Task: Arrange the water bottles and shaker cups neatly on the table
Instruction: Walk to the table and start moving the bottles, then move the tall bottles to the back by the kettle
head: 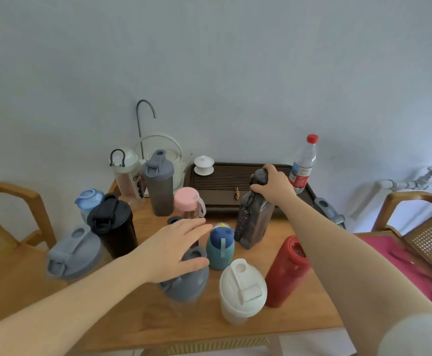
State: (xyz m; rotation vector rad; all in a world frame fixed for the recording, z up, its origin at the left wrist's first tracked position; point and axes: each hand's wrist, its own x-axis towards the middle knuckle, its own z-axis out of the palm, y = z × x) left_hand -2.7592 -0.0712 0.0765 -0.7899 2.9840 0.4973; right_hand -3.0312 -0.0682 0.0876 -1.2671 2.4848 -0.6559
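Several bottles and shaker cups crowd the wooden table. My right hand grips the top of a tall dark square bottle standing by the tea tray. My left hand hovers open above a grey shaker cup, fingers spread toward a small teal bottle with a blue lid. Nearby stand a white shaker, a red bottle, a black shaker, a pink-lidded bottle, a tall grey shaker and a clear red-capped water bottle.
A dark wooden tea tray with a white lidded cup sits at the back. A white kettle and curved tap stand behind. Wooden chairs flank the table; the right chair bears a red cushion.
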